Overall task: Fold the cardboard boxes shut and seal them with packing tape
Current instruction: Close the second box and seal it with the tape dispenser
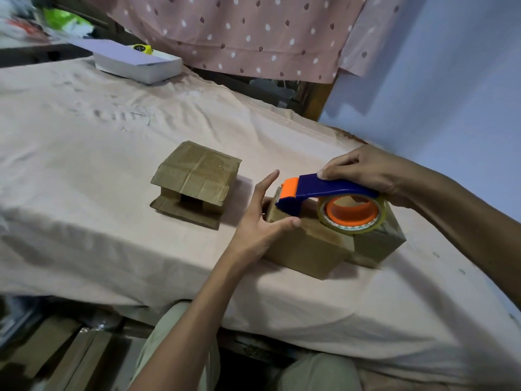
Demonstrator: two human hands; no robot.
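Head view: right hand (363, 172) clasps the tape dispenser (324, 197) (atop box (307, 246)); left hand (263, 218), fingers straight, steadies it.

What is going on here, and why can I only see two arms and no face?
The camera sits on the person's head and looks down, so you see only their own arms. There is no machine, just two hands. The right hand grips a blue and orange tape dispenser that carries a roll of clear tape. It rests on top of a brown cardboard box. The left hand has straight fingers and steadies that box at its end. A second cardboard box lies further away with its flaps still loose. Everything sits on a pinkish cloth. At the far edge is a white box.
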